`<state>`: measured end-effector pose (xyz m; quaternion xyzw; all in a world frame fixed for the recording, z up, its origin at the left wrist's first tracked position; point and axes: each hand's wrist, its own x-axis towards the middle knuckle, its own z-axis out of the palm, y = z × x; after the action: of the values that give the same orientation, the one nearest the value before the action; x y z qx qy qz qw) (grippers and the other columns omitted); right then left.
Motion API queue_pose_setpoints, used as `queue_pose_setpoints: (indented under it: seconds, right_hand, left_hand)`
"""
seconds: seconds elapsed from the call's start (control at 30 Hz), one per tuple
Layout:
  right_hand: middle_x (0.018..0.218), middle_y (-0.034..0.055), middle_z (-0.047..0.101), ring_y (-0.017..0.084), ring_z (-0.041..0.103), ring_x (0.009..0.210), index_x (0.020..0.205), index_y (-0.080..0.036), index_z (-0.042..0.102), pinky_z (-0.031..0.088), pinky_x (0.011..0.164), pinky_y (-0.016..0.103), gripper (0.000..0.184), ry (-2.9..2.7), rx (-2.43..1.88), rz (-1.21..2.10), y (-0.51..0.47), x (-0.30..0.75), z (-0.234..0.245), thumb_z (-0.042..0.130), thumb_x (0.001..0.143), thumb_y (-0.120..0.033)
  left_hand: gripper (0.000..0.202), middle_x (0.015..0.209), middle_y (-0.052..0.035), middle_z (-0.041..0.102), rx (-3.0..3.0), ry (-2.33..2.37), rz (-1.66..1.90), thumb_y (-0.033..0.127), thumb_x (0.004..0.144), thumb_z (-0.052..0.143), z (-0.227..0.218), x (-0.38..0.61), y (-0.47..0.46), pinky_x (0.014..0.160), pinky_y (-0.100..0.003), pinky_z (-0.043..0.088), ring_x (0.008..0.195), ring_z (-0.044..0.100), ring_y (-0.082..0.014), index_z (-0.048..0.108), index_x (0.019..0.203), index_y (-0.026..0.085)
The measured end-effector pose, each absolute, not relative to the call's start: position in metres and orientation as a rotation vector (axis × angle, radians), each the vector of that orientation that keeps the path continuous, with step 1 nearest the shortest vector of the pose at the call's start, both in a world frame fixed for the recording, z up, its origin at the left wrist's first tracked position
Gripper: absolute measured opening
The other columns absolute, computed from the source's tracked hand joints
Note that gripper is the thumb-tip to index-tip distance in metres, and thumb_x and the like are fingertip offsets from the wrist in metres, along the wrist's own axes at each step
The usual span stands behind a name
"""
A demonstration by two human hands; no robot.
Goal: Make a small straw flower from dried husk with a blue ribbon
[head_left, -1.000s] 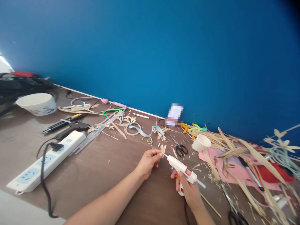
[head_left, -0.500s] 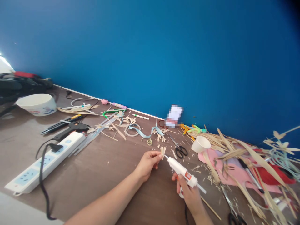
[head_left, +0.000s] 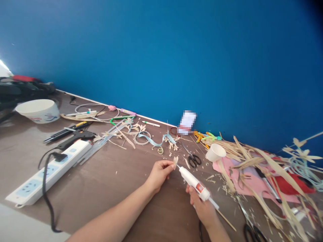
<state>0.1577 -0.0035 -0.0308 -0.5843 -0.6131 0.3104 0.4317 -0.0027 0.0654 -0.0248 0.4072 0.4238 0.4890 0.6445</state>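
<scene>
My left hand (head_left: pixel 159 173) pinches a small tan straw flower piece (head_left: pixel 175 161) just above the brown table (head_left: pixel 108 181). My right hand (head_left: pixel 203 209) grips a white hot glue gun (head_left: pixel 193 183) by its handle, with the nozzle tip touching the straw piece. A glue stick pokes out of the back of the gun. Both forearms reach in from the bottom edge.
Black scissors (head_left: pixel 193 159) and a white paper cup (head_left: pixel 215 153) lie just beyond the hands. Straw strips over pink paper (head_left: pixel 254 181) cover the right side. A white power strip (head_left: pixel 47 172), a black glue gun (head_left: pixel 75 137) and a white bowl (head_left: pixel 37 111) sit left. A blue wall stands behind.
The hands and glue gun stay together with the nozzle at the straw piece; the gun's rear has tipped slightly lower. The view has shifted a little.
</scene>
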Motion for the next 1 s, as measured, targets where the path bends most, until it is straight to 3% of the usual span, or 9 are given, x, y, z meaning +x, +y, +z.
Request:
queue_pose_setpoints:
  seconds: [0.13,0.23,0.4,0.5,0.73,1.0]
  right_hand:
    - [0.042,-0.0053,0.041,0.01,0.039,0.038,0.069,-0.018,0.053,0.036,0.039,0.022,0.033,-1.382,-1.562,0.953,-0.003,0.158,-0.032,0.053,0.071,-0.051]
    - [0.046,-0.0053,0.045,0.008,0.038,0.037,0.073,-0.018,0.053,0.031,0.037,0.021,0.031,-1.246,-1.483,1.181,0.0,0.158,-0.03,0.06,0.067,-0.047]
    - [0.069,0.0019,0.056,0.004,0.038,0.034,0.077,-0.015,0.054,0.028,0.034,0.02,0.046,-0.98,-1.073,1.566,0.007,0.16,-0.027,0.035,0.079,-0.057]
    - [0.068,0.0024,0.056,0.004,0.038,0.034,0.078,-0.015,0.054,0.026,0.033,0.019,0.053,-0.969,-1.032,1.546,0.006,0.16,-0.029,0.026,0.081,-0.059]
    - [0.044,-0.0045,0.042,0.006,0.033,0.037,0.076,-0.016,0.051,0.025,0.037,0.019,0.046,-1.278,-1.203,1.343,-0.003,0.162,-0.03,0.03,0.083,-0.057]
    - [0.044,-0.0037,0.042,0.007,0.031,0.037,0.077,-0.015,0.051,0.024,0.038,0.022,0.053,-1.387,-1.249,1.226,-0.005,0.165,-0.035,0.023,0.081,-0.06]
  left_hand:
    - [0.026,0.056,0.0014,0.051,0.96,1.024,1.113,0.034,0.062,0.065,-0.025,-0.003,0.065,0.039,-0.019,0.028,0.041,0.033,-0.004,0.065,0.073,0.01]
    - [0.026,0.056,0.0013,0.052,0.958,1.032,1.104,0.034,0.062,0.064,-0.025,-0.003,0.066,0.039,-0.018,0.028,0.041,0.034,-0.0039,0.065,0.073,0.01]
    - [0.026,0.058,0.001,0.053,0.969,1.032,1.108,0.034,0.062,0.065,-0.025,-0.004,0.067,0.039,-0.019,0.028,0.041,0.034,-0.0038,0.065,0.073,0.01]
    - [0.028,0.057,0.0011,0.053,0.965,1.037,1.099,0.036,0.061,0.066,-0.025,-0.004,0.067,0.039,-0.019,0.028,0.041,0.034,-0.004,0.065,0.072,0.01]
    - [0.026,0.056,0.0013,0.053,0.917,1.015,1.117,0.034,0.06,0.067,-0.026,-0.003,0.068,0.038,-0.018,0.027,0.04,0.034,-0.0035,0.066,0.071,0.011]
    - [0.024,0.054,0.0015,0.052,0.894,0.975,1.096,0.034,0.059,0.068,-0.022,-0.005,0.068,0.039,-0.019,0.028,0.041,0.035,-0.0041,0.066,0.067,0.011]
